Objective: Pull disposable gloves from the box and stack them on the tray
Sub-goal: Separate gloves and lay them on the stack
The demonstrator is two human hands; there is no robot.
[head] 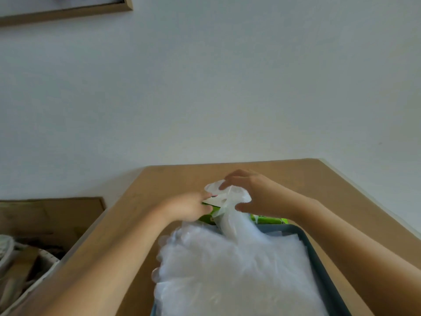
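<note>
Right grip (237, 195): thumb and fingers curled round a clear glove (229, 216), clamped on the bunched film just above the glove box (270, 220). The glove's lower part trails toward the person, down onto the heap.

Left grip (206, 202): closed on the box's left end, thumb under and fingers over the white top, steadying it.

The box is green and sits on the tabletop (127, 224), touching the tray's far edge. The grey-blue tray (319, 256) is nearer the person and carries a loose pile of gloves (227, 274) that spills over its left rim.

Step in hand, prob.: mid-pull, w/ the glove partly out of the slot. Many are stacked already; can't tell how many are left in the box.

Next move needs:
- Box held down.
- Glove drawn clear.
- Glove laid flat on the pile, more to the right.

Film is light and clingy, so a 2nd glove may follow it out.
</note>
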